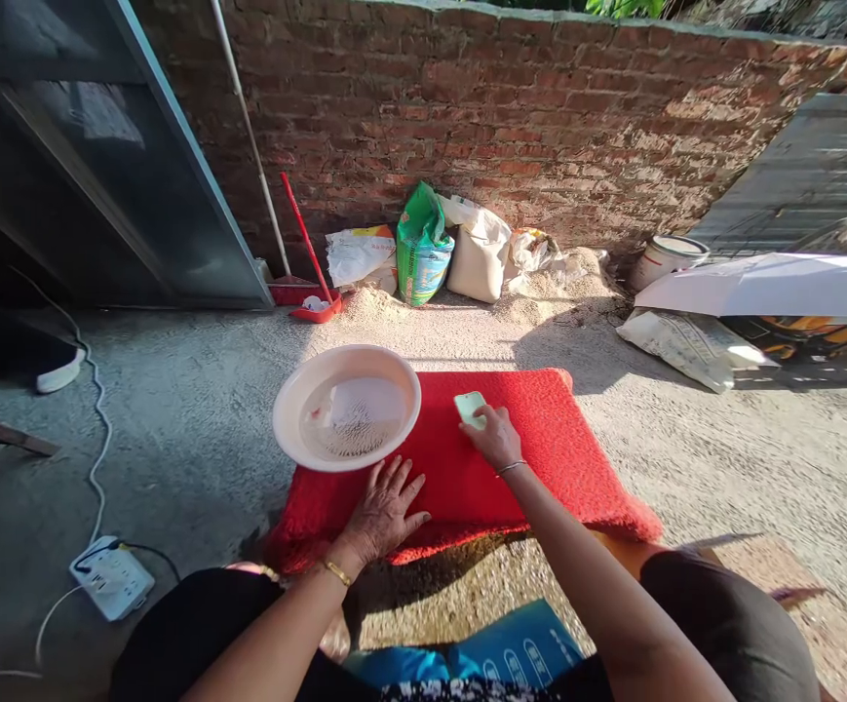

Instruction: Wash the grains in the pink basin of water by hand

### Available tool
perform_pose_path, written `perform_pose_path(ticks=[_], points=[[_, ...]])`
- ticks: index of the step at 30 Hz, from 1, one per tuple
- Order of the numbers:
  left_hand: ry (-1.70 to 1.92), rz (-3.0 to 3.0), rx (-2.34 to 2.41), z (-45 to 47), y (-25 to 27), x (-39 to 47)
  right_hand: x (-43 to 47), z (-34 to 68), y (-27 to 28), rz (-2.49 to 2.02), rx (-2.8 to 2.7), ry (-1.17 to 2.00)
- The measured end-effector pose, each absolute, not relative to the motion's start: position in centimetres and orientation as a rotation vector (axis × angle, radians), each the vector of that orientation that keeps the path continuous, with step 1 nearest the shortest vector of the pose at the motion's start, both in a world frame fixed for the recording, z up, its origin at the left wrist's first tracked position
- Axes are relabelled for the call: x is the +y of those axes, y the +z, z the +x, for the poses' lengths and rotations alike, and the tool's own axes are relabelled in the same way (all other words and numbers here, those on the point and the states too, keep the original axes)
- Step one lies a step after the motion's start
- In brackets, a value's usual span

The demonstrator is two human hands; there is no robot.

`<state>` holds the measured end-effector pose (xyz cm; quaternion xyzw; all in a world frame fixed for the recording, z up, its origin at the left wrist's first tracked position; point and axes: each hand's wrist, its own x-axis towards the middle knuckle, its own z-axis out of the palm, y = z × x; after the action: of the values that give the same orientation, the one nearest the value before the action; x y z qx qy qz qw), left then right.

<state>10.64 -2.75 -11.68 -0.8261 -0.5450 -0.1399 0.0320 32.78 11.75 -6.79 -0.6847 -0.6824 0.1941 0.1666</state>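
A red shaggy mat [459,448] lies draped over a low support in front of me. My right hand [496,437] grips a pale green, flat, rounded block [469,406] and holds it against the mat's middle. It looks like a scrubbing brush or a bar of soap; its underside is hidden. My left hand [386,507] rests flat on the mat's near left part, fingers spread, holding nothing. Just beyond its fingertips a white basin [288,429] of water stands over the mat's left back corner. A small red spot shows in the water.
A white power strip [112,577] with cables lies on the floor at left. A red dustpan [319,309], a green sack [423,249] and a whitish sack [478,255] stand along the brick wall. A blue printed bag [518,648] lies by my lap. Someone's shoe [59,373] shows at far left.
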Motion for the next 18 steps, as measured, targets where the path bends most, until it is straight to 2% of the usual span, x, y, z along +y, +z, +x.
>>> perform_pose_path(ticks=[4,7,14,18], points=[[-0.441,-2.527,-1.681,10.6,-11.9,-2.7,11.7,27.0,-6.5,-1.829,-2.160,0.569],[-0.447,-2.527,-1.671,10.6,-12.0,-2.7,12.6,28.0,-6.3,-1.846,-2.218,0.537],[-0.491,-2.537,-1.676,10.6,-12.2,-2.7,15.7,43.8,-5.1,-2.329,-1.795,0.402],[-0.484,-2.542,-1.707,10.7,-12.2,-2.8,13.7,52.6,-4.4,-2.502,-1.564,0.309]])
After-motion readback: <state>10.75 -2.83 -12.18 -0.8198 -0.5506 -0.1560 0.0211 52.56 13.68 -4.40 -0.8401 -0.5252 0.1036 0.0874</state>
